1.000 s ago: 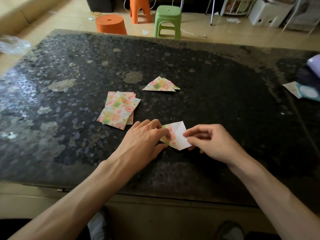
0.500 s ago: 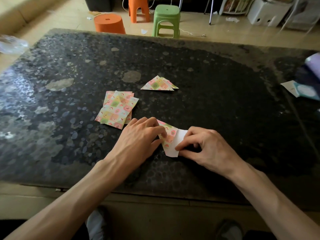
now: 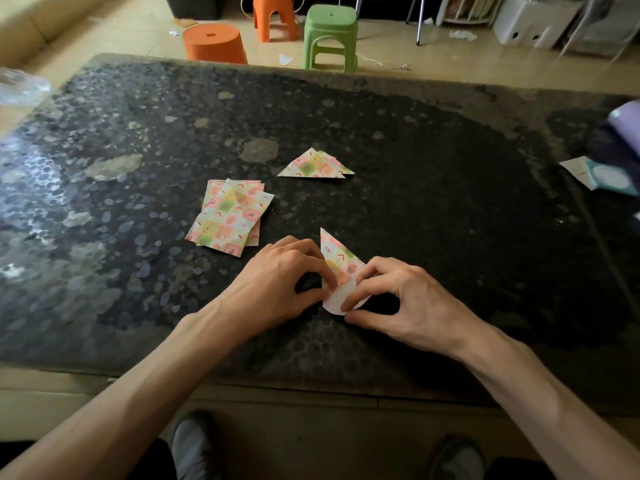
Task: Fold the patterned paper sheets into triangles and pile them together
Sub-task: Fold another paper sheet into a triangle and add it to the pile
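Observation:
A patterned paper sheet (image 3: 337, 261) lies near the table's front edge, half folded, its coloured point aimed away from me and its white underside showing at the near end. My left hand (image 3: 277, 282) pinches its left edge with curled fingers. From the right, my right hand (image 3: 401, 299) pinches the white near corner between thumb and forefinger. A loose stack of unfolded patterned sheets (image 3: 230, 216) lies to the left. Further back sits a small pile of folded triangles (image 3: 315, 165).
The dark speckled table (image 3: 433, 188) carries a white and teal paper item (image 3: 602, 174) and a purple object (image 3: 623, 126) at its right edge. Orange stools (image 3: 214, 43) and a green stool (image 3: 329, 36) stand on the floor beyond. My shoes show below the table.
The sheet has been turned and folded over: a second ago mostly its white side showed, now its patterned side faces up with a point aimed away. Both hands shifted closer together on it.

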Demonstrator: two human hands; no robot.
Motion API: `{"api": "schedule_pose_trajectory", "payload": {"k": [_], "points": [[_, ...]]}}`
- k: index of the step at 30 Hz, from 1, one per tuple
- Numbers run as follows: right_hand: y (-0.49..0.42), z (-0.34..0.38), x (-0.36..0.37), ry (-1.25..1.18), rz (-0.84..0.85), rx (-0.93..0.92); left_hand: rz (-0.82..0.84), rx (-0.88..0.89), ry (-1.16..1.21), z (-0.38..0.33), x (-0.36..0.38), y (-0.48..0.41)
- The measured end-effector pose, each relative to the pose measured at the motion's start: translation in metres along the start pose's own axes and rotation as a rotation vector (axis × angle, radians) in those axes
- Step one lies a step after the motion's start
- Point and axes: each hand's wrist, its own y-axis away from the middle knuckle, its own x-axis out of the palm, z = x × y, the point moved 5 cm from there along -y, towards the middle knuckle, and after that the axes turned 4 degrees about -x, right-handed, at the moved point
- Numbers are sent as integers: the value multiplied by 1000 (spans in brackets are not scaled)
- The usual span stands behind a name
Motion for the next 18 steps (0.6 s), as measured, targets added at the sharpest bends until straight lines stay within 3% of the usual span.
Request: {"api": "schedule_pose_trajectory", "payload": {"k": [6,18], "points": [[-2,-2,5,7,13,47,2,-9,16,1,0,0],[-7,-1,7,-20,-166,217,-63,-24,68,2,2,0]]}}
